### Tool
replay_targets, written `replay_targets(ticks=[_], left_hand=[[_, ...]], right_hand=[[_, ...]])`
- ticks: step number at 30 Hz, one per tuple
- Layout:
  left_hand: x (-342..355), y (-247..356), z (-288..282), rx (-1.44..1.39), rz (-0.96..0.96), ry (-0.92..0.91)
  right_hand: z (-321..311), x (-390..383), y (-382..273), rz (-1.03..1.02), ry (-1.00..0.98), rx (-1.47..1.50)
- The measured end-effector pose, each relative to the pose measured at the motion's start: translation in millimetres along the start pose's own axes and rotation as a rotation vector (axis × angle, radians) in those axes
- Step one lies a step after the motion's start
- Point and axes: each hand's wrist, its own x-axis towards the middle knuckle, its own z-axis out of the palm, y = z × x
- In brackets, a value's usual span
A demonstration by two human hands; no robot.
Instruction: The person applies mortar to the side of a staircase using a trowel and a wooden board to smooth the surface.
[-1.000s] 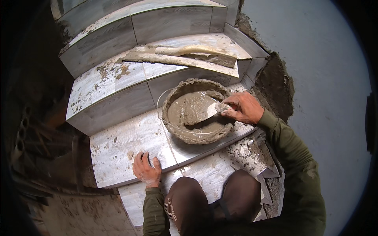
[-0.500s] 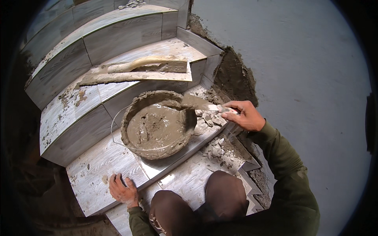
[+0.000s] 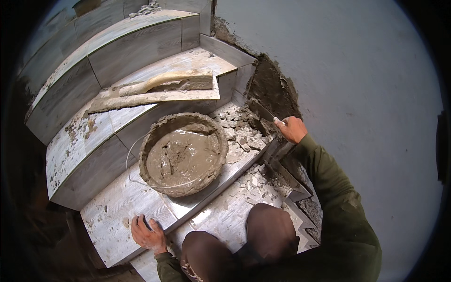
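My right hand (image 3: 291, 129) grips the handle of a trowel (image 3: 260, 109), whose blade lies against the dark wet mortar patch (image 3: 270, 87) where the tiled step meets the grey wall. My left hand (image 3: 147, 233) rests flat, fingers spread, on the edge of a lower tiled step (image 3: 112, 209). Between them a round pan of grey mortar (image 3: 182, 154) sits on the middle step. Broken rubble pieces (image 3: 239, 136) lie beside the pan, just below the trowel.
A wooden float (image 3: 164, 82) lies on a long board (image 3: 155, 97) on the upper step. Curved tiled stairs rise to the upper left. A plain grey wall (image 3: 366, 94) fills the right. My knees (image 3: 244, 239) are at the bottom centre.
My right hand has carried the trowel from the mortar pan rightward to the mortar patch by the wall. The view has swung right. My left hand stays on the step.
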Motion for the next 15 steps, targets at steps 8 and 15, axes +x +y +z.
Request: replay_targets(ticks=[8, 15], left_hand=[[-2, 6, 1, 0.012, -0.026, -0.04], [-3, 3, 2, 0.035, -0.003, -0.009]], right_hand=[[37, -12, 18, -0.064, 0.085, 0.168], [71, -17, 6, -0.095, 0.149, 0.288]])
